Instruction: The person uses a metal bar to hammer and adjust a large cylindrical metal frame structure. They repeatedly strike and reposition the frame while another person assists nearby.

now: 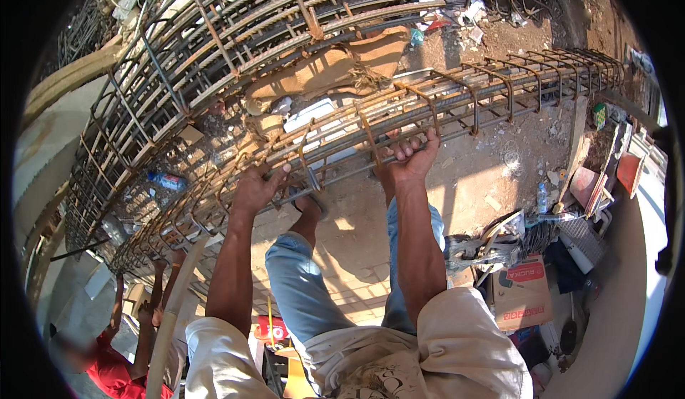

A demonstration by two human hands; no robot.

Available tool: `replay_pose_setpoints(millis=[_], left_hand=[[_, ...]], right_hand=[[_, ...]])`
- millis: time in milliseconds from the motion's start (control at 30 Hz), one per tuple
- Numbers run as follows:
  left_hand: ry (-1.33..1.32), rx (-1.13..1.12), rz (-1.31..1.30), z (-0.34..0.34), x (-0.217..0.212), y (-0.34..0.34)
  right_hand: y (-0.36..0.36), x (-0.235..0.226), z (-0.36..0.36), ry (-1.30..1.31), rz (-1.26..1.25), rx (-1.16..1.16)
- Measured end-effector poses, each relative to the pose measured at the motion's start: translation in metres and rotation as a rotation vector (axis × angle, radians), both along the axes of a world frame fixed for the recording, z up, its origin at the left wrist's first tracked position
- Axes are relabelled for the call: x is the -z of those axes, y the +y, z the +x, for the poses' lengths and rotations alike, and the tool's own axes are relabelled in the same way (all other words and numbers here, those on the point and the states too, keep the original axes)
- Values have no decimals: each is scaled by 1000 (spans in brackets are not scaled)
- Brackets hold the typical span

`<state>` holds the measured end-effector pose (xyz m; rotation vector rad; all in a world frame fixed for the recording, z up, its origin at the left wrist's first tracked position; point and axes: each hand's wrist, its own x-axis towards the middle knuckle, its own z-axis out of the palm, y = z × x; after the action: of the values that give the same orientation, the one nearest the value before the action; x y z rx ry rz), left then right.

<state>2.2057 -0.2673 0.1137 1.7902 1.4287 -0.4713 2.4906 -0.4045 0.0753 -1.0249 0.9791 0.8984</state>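
Note:
A long cage of rusty rebar with square stirrups (457,103) runs from the lower left to the upper right in front of me. My left hand (255,189) is closed on its near bars, left of the middle, thumb pointing along the steel. Further right, my right hand (414,158) has its fingers curled round the near lower bars beside a stirrup. Parts of the fingers on both hands are hidden by the bars. At the cage's left end, a person in a red shirt (118,367) has raised hands near or on it.
A larger stack of rebar cages (235,49) fills the upper left, with brown sacking (314,74) beside it. A blue-labelled bottle (168,180) lies between the cages. At the right are a cardboard box (519,293), coiled cables and a clear bottle (542,198). A pole (168,320) slants at lower left.

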Motion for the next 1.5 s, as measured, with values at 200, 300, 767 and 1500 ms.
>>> replay_pose_setpoints(millis=[200, 300, 767, 1500], left_hand=[[59, -76, -75, -5, 16, -25], [75, -125, -74, -3, 17, -26], [-198, -876, -126, -65, -108, -191], [-407, -2655, 135, -392, -188, -802]], right_hand=[[-18, 16, -5, -66, -70, -70], [-26, 25, -11, -70, -132, -145], [-115, -83, 42, -678, -467, -1781], [-136, -249, -444, -671, 155, -2423]])
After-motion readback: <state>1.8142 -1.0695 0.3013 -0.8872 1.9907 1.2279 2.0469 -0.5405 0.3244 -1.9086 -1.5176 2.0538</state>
